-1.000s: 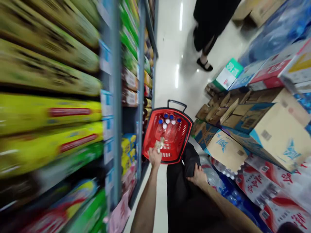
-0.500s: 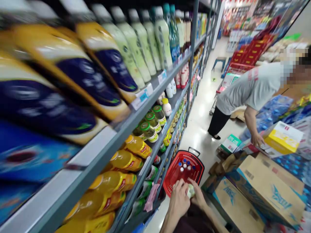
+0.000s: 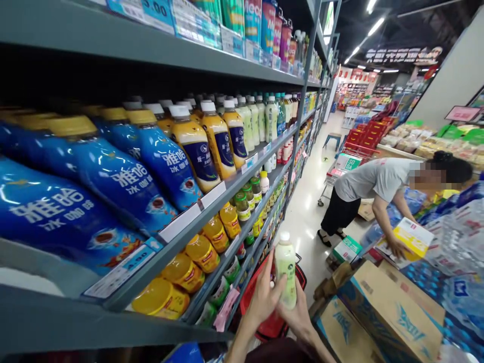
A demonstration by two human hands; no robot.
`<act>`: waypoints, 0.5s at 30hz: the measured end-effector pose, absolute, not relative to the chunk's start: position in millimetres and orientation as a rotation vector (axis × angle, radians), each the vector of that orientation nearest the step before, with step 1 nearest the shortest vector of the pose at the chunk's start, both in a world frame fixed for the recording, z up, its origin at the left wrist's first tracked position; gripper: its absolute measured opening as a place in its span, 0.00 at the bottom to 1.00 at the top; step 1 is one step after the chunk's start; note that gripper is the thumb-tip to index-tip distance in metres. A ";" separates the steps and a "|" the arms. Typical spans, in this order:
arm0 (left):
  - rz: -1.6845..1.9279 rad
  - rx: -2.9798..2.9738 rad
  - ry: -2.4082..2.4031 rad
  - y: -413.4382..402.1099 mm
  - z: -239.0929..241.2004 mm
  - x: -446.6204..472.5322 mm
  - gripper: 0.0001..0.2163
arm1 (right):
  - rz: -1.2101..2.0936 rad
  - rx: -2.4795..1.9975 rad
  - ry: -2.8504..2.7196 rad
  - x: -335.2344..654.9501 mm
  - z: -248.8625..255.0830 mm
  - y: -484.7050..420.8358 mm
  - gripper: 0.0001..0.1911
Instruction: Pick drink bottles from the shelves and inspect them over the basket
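Note:
Both my hands hold one pale green drink bottle (image 3: 286, 267) with a white cap, upright in front of me. My left hand (image 3: 263, 297) wraps its left side, fingers pointing up. My right hand (image 3: 297, 315) cups it from below and behind. Under the hands sits a red shopping basket (image 3: 272, 322) on the floor, mostly hidden. To my left runs a grey shelf unit (image 3: 234, 184) stocked with blue-labelled bottles (image 3: 113, 181), yellow drinks (image 3: 217, 138) and more pale green bottles (image 3: 257, 118).
A person in a grey top (image 3: 378, 184) bends over stacked goods on the right, holding a yellow-and-white box (image 3: 414, 237). Cardboard boxes (image 3: 389, 307) and packs of bottled water (image 3: 454, 237) crowd the right side. The white aisle floor (image 3: 308, 212) runs ahead.
My view has swung up from the basket to the shelves. My right hand left my lap and joined the left on the bottle, which has risen out of the basket.

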State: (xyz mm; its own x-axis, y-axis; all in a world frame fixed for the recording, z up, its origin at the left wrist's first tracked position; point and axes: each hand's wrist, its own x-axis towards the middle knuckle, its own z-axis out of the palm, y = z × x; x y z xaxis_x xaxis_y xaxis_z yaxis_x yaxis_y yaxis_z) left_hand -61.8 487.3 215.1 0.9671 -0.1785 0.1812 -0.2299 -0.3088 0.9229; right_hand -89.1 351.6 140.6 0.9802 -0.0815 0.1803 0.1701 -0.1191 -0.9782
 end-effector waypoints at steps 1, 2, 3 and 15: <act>0.034 1.876 -0.276 480.8 208.6 -68.2 0.33 | -0.209 -1.640 -0.090 -85.3 152.4 346.4 0.32; 0.013 1.856 -0.259 474.0 202.3 -74.6 0.34 | -0.207 -1.618 -0.105 -81.8 164.0 340.3 0.32; -0.008 1.836 -0.247 467.2 196.4 -80.8 0.34 | -0.213 -1.611 -0.103 -78.8 175.0 333.8 0.31; 0.061 1.792 -0.274 426.3 190.4 -111.4 0.43 | -0.145 -1.480 -0.021 -93.2 218.7 299.9 0.30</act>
State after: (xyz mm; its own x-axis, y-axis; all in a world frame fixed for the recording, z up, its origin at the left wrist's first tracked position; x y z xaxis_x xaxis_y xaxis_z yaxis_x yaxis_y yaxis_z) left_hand -111.4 426.3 190.4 0.9703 -0.1525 0.1877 -0.2176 -0.2121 0.9527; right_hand -93.2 299.9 218.7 0.9911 -0.0840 0.1032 0.1102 0.0839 -0.9904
